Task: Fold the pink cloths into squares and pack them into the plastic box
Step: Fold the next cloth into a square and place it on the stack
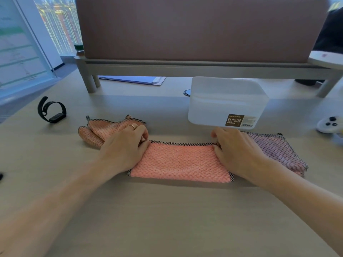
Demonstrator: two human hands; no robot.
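Both hands, left hand [128,145] and right hand [235,149], pinch the far corners of the folded cloth [181,162], just before the box [226,102]; bare table [167,219] nearer.

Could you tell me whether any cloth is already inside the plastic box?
No, the plastic box looks empty, and the pink cloth lies on the desk in front of it.

Three cloths: one folded pink cloth [180,162], one crumpled pink cloth [104,129], one purple cloth [276,151]. One plastic box [227,102]. One black watch [52,110]. Two hands: left hand [126,147], right hand [235,151].
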